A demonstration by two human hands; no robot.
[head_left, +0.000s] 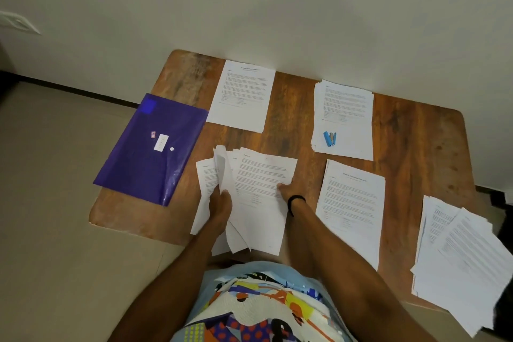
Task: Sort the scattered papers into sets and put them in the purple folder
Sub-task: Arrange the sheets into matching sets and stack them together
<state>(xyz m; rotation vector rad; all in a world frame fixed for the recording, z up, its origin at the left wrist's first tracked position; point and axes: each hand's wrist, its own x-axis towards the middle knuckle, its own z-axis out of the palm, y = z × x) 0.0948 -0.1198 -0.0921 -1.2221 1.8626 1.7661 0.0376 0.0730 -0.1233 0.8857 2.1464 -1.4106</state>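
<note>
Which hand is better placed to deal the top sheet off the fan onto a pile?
Right, likely. The right hand holds the top sheet by its right edge, nearest the near pile; the left hand grips the fanned sheets.

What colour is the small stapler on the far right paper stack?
The stapler is blue with grey metal; head view.

Printed text on paper sheets [349,203] and purple folder's label [161,142] too blurred to read.
</note>
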